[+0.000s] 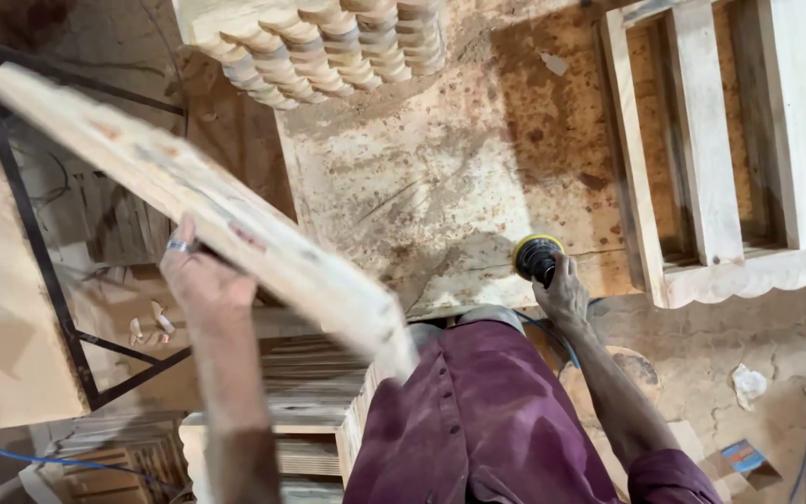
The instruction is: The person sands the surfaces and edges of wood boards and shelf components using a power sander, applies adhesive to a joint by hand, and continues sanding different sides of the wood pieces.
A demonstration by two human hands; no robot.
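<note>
My left hand (200, 276), with a ring on one finger, grips a long pale wooden plank (198, 201) that slants from upper left down to my waist. My right hand (563, 291) rests at the near edge of the stained, dusty worktable (450, 177) and holds a small black power sander with a yellow pad (535, 256). A blue cable runs down from the sander past my maroon shirt (487, 420).
A row of turned wooden spindles (328, 47) lies at the table's far edge. A slatted wooden frame (720, 149) with a scalloped edge sits at the right. A black metal frame (39, 243) stands at left; stacked planks (310, 392) lie below the table.
</note>
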